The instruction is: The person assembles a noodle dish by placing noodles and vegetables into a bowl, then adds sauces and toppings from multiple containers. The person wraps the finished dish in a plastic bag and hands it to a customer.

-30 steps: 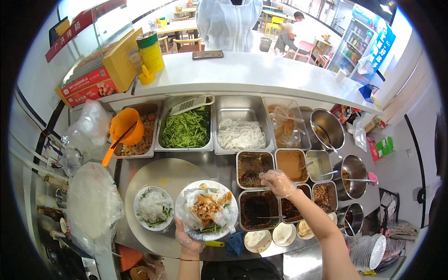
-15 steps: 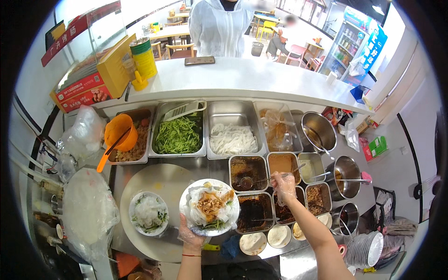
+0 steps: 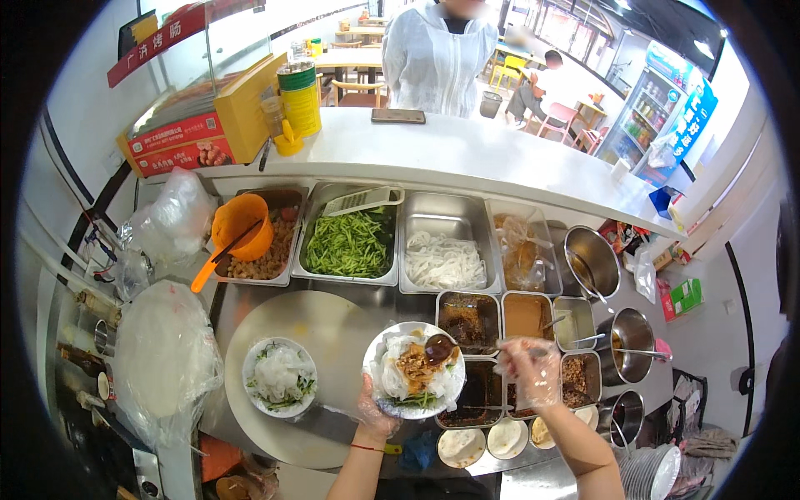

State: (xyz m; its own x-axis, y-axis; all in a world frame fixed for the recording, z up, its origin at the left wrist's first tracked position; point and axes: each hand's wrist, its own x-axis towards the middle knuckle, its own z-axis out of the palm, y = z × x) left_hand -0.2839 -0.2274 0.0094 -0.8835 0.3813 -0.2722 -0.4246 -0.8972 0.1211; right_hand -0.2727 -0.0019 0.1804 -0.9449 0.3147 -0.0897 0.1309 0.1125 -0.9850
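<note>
My left hand, in a clear plastic glove, grips a white bowl by its left and lower side. Inside are pale noodles, shredded cucumber and brown sauce with chopped bits on top. Over the bowl's upper right is a small ladle filled with dark brown liquid. Closed around its thin handle is my gloved right hand, above the sauce trays. A second bowl of pale noodles and cucumber rests on the round board to the left.
Behind are steel pans of cucumber shreds and white noodles. An orange strainer-like scoop sits over a diced-food pan. Steel pots line the right. Across the white counter stands a person.
My right hand has lifted the ladle from the dark sauce tray and brought it over the bowl. The whole view has shifted, with things appearing further right.
</note>
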